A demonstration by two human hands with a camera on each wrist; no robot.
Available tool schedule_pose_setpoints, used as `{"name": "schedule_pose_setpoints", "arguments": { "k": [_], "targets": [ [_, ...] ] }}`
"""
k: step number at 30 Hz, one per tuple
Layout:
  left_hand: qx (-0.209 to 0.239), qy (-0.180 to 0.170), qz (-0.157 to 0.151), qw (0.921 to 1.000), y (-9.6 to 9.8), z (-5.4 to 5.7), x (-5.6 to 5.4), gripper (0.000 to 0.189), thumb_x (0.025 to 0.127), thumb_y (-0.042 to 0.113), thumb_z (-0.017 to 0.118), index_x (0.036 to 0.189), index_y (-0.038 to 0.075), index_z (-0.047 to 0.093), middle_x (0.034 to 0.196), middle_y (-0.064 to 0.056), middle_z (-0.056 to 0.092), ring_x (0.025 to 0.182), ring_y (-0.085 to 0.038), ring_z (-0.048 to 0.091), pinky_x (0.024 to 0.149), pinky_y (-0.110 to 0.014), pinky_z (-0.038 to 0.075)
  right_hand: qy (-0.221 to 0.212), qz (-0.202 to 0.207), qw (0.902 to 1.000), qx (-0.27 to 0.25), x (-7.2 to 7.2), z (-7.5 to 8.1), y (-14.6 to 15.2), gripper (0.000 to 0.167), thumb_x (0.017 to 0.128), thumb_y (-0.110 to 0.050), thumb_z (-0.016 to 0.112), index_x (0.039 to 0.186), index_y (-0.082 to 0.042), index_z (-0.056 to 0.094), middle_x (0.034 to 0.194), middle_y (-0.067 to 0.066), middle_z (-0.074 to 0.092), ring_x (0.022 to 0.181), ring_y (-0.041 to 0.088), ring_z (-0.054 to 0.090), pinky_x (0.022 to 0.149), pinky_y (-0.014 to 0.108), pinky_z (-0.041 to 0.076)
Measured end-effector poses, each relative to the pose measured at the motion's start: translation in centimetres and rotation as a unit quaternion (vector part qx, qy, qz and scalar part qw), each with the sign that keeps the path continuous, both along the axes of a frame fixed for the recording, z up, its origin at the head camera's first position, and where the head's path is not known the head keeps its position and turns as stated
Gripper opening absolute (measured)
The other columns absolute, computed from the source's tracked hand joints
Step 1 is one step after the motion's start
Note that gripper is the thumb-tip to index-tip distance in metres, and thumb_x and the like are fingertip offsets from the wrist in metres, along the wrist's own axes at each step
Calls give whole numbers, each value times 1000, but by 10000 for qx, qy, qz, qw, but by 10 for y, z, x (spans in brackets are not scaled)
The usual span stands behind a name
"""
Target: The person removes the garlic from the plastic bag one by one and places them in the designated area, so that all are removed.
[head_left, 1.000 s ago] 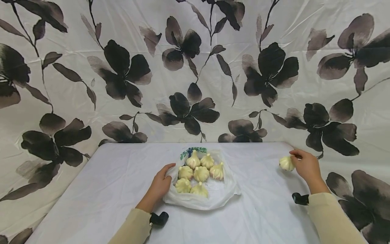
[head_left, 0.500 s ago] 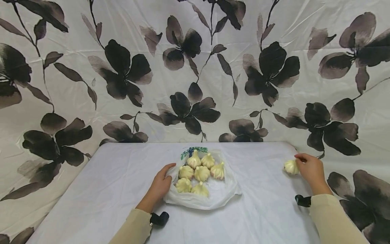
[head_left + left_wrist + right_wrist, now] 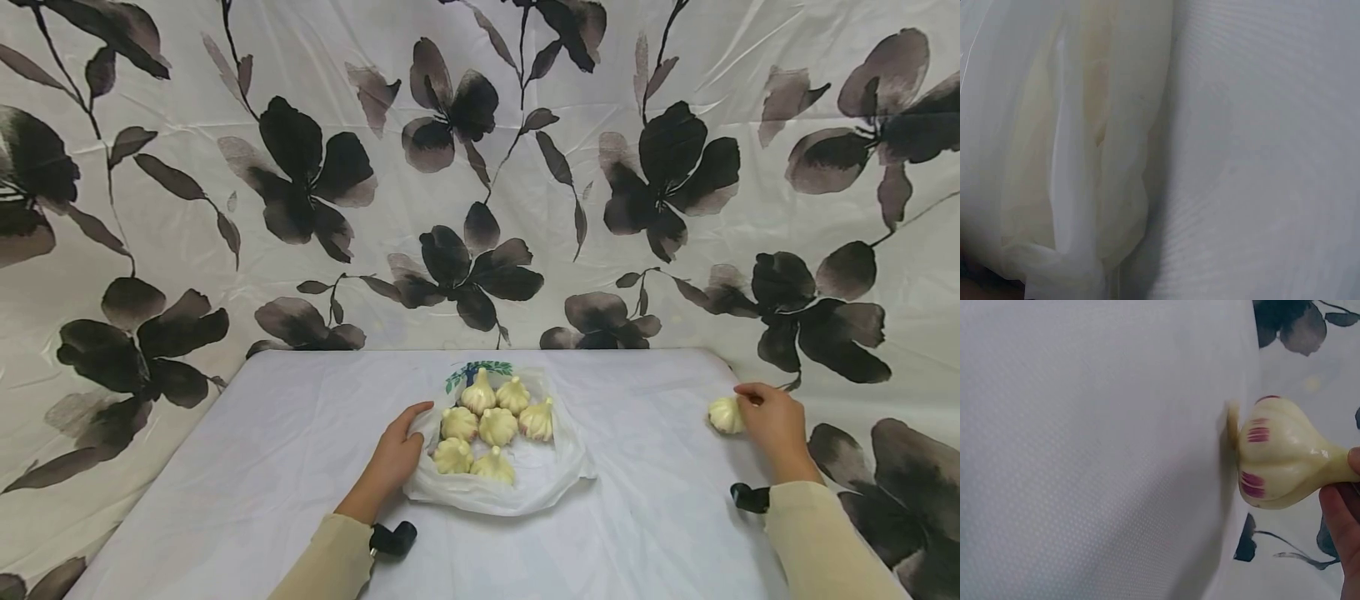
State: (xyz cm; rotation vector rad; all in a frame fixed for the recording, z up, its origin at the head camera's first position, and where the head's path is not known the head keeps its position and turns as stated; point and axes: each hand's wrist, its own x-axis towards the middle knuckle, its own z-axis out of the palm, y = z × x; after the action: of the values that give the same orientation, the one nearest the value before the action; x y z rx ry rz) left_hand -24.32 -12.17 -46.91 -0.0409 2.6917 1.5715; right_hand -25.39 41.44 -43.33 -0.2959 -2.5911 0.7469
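My right hand point(image 3: 774, 423) pinches a garlic bulb point(image 3: 1282, 453) by its stem, thumb and fingertips around the narrow neck. This bulb is pale cream with purple streaks, and its base is right at the white cloth near the table's right edge. Left of centre, my left hand point(image 3: 393, 450) holds the left side of a white plastic bag point(image 3: 525, 502), index finger stretched along the rim. Several more garlic bulbs point(image 3: 497, 427) sit inside the spread mouth of the bag. Folds of the bag point(image 3: 1072, 187) fill the left of the left wrist view, hiding most of that hand.
A white cloth covers the table point(image 3: 637, 533), with its far edge against a hanging sheet point(image 3: 562, 192) printed with dark flowers. Green and blue print point(image 3: 480, 368) shows at the bag's back. Each wrist wears a small black camera point(image 3: 750, 497).
My right hand has moved right and slightly nearer with the garlic bulb, down toward the table's right edge. The left hand and the bag have stayed in place.
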Motion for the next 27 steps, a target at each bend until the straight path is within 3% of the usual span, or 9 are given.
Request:
{"name": "schedule_pose_setpoints", "arguments": {
  "k": [13,22,27],
  "targets": [
    [-19,-54,49,10000,1,0,1,57,92,4,36,145,23,43,157,-11,33,147,-37,23,116,-61,21,-331,-172,9992,-149,-3,-7,5,31,94,-13,49,116,4,64,113,28,63,100,42,57,79,53,47],
    [-34,-35,23,10000,1,0,2,57,92,4,36,145,24,42,157,-12,33,147,-37,23,116,-61,21,-405,-162,9990,-95,0,-2,3,31,94,-12,48,115,5,64,111,28,63,97,39,57,75,49,48],
    [-38,-21,60,10000,1,0,1,57,92,4,36,145,23,43,157,-11,33,147,-37,24,116,-61,22,-514,-56,9987,49,2,6,-1,31,94,-11,48,116,6,62,117,31,58,105,45,55,84,57,47]
  ]
}}
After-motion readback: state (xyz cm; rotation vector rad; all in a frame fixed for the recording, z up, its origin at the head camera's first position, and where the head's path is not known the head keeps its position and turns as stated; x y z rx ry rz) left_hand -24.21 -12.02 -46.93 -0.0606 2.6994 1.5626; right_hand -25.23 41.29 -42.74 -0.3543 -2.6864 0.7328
